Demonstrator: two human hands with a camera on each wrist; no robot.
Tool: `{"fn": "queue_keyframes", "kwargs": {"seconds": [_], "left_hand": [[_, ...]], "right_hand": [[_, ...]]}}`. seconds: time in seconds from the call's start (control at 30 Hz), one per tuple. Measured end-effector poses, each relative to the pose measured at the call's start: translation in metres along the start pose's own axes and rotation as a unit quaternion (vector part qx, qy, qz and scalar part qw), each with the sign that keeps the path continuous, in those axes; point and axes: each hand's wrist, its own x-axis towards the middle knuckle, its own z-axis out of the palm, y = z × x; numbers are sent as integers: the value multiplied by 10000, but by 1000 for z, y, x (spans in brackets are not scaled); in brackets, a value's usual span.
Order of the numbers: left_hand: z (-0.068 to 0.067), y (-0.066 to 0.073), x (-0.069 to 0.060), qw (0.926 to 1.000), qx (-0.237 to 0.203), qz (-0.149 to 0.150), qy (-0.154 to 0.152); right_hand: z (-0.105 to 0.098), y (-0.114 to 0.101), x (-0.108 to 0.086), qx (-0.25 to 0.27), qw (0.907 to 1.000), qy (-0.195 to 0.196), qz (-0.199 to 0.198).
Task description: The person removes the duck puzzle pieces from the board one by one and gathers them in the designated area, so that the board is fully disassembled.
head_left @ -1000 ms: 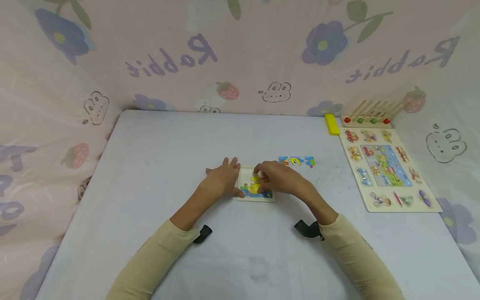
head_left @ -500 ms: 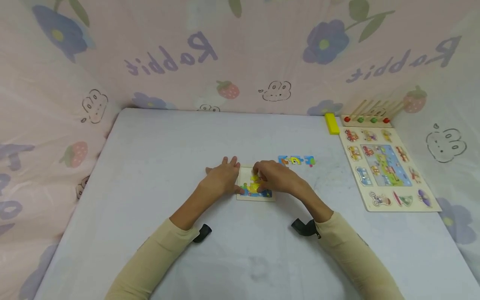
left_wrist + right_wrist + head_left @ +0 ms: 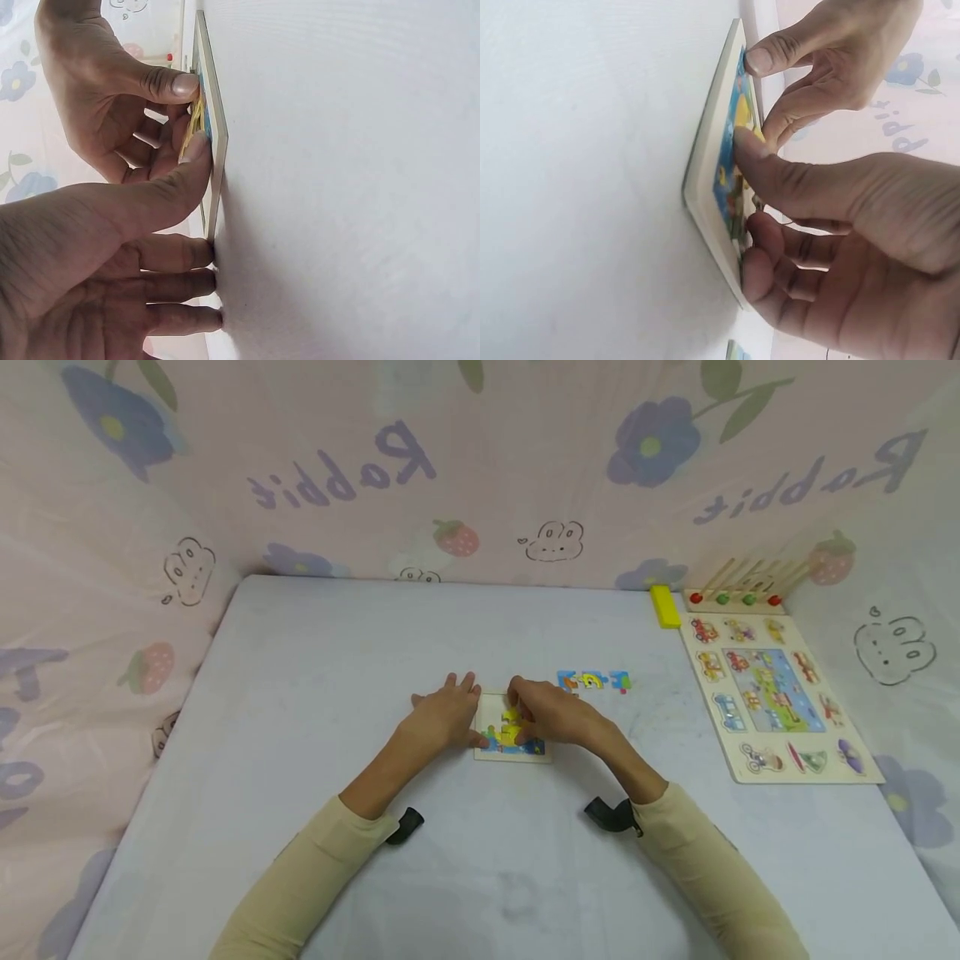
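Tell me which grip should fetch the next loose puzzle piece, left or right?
Right, I think. The right grip is nearer the loose puzzle pieces, which lie just beyond it. The left grip is at the left edge of the small puzzle board, so it could steady that.

"Rabbit" lettering [image 3: 339, 481], twice (mirrored), patterned backdrop [image 3: 495, 460]

1. Curtained-off table [image 3: 315, 635], like a small booth; home or studio, can't tell.
2. Fabric hangings [image 3: 487, 460] along far, left and right edges: flower, strawberry, rabbit-face print, mirrored "Rabbit" lettering.
3. Table covered in white sheeting [image 3: 465, 885].
4. Kids' toys: jigsaw tray [image 3: 491, 707] mid-table; picture board [image 3: 776, 693] near right edge; peg stand [image 3: 735, 607] by far right corner, yellow block [image 3: 664, 607] beside it.
5. Black wrist gear [image 3: 406, 826] at both cuffs [image 3: 360, 818]: fits a recording setup.
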Motion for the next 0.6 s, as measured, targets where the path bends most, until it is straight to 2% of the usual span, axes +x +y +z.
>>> {"fn": "queue_keyframes", "kwargs": {"seconds": [0.23,0.4,0.6], "left_hand": [[1,0,0,10000,0,6,-10],[0,0,0,10000,5,28,18],[-2,0,0,10000,4,-15,-27]], "right_hand": [[1,2,-1,115,9998,-2,-189],[-3,5,-3,586,9976,11,-365],[-5,14,-5,923,9936,382,-526]]}}
